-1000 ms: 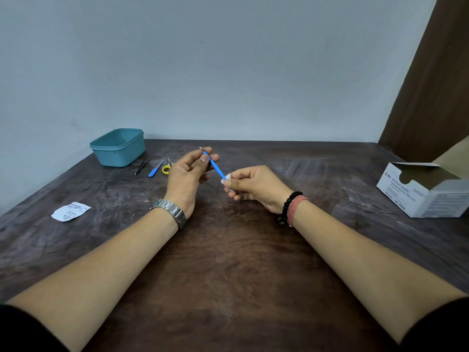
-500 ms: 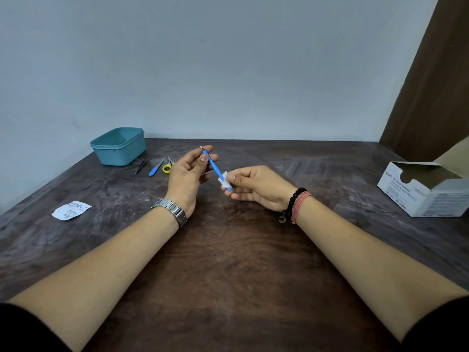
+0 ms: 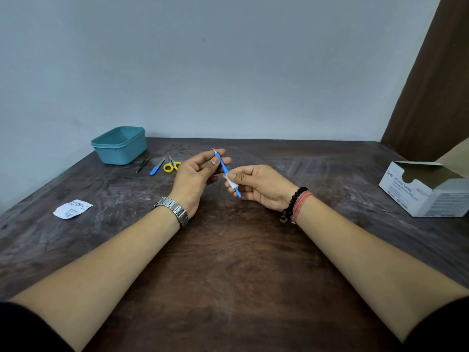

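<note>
A thin blue-handled tool (image 3: 224,167) with a small metal tip is held above the middle of the dark wooden table (image 3: 228,262). My left hand (image 3: 196,177) pinches its upper end near the metal tip between thumb and fingers. My right hand (image 3: 258,185) pinches a small white swab (image 3: 231,182) wrapped round the lower part of the blue handle; the handle's end sticks out below the swab.
At the back left stands a teal plastic tub (image 3: 119,144), with tweezers (image 3: 143,164), another blue-handled tool (image 3: 157,166) and yellow-handled scissors (image 3: 172,165) lying beside it. A torn white wrapper (image 3: 72,209) lies at the left. An open white swab box (image 3: 429,188) sits at the right.
My right hand with the swab has slid up the blue handle, away from its lower end, which now shows below the swab. My left hand has stayed almost still.
</note>
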Demonstrator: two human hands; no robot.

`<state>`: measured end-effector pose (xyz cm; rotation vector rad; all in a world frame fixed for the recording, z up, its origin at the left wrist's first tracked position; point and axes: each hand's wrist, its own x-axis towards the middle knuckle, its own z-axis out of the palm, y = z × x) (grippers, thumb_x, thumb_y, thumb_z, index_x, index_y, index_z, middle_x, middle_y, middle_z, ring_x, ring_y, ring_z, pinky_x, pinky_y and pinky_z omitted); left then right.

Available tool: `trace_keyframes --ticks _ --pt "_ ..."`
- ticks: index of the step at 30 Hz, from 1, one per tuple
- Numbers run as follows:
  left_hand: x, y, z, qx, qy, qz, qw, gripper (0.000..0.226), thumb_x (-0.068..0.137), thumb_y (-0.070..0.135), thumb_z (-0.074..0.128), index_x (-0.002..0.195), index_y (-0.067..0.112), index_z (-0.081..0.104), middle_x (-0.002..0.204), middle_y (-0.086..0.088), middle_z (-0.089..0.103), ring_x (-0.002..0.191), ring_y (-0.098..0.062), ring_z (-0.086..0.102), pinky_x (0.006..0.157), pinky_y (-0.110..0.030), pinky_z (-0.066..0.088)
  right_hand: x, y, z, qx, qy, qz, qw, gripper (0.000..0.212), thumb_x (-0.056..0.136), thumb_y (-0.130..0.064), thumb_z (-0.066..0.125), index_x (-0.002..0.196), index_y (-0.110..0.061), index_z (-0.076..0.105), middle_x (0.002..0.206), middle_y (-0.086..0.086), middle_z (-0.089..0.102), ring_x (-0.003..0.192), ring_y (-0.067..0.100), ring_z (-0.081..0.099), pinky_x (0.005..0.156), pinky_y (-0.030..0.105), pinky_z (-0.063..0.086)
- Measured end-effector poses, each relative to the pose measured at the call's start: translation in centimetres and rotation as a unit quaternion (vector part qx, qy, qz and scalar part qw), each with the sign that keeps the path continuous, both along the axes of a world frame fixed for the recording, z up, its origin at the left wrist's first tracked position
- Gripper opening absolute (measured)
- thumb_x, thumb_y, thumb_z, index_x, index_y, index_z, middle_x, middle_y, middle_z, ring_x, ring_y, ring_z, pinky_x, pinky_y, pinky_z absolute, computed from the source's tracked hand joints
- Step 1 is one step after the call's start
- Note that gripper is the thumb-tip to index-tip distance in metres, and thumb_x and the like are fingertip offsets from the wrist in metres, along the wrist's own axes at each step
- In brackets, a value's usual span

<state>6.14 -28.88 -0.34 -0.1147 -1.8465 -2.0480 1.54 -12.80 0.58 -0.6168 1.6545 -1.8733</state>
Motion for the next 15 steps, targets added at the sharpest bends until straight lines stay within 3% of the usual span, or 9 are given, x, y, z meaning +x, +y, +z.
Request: trace_keyframes --ticks 6,12,15 --pt "0.01 -0.18 0.01 -0.003 -0.006 0.013 1.0 0.006 0.089 0.021 0.064 0.085 0.025 0.066 0.086 0.007 0.073 0.088 -0.012 0.063 0.071 -0.025 0.042 -0.13 -0.03 0.0 -0.023 0.002 -0.016 1.0 0.015 0.092 -0.009 0.058 0.102 -0.002 0.067 0.081 0.006 0.071 0.068 0.009 0.066 0.066 0.018 0.055" --pt "-0.21 -0.31 -0.39 -0.041 -0.033 -0.022 0.998 0.016 0.093 0.02 0.058 0.101 0.025 0.07 0.101 0.007 0.072 0.092 -0.008 0.062 0.08 -0.028 0.043 -0.15 -0.06 -0.07 -0.011 0.002 -0.005 1.0 0.02 0.091 -0.008 0.059 0.107 0.002 0.066 0.084 0.006 0.07 0.07 0.01 0.065 0.07 0.021 0.056" --pt "-0.03 -0.27 -0.21 -0.034 -0.038 -0.023 0.998 0.009 0.087 0.029 0.065 0.092 0.026 0.071 0.095 0.006 0.071 0.091 -0.011 0.06 0.08 -0.028 0.042 -0.2 -0.07 0.01 -0.025 -0.011 -0.008 1.0 0.021 0.091 -0.007 0.059 0.11 0.002 0.064 0.084 0.007 0.071 0.07 0.01 0.067 0.069 0.02 0.056"
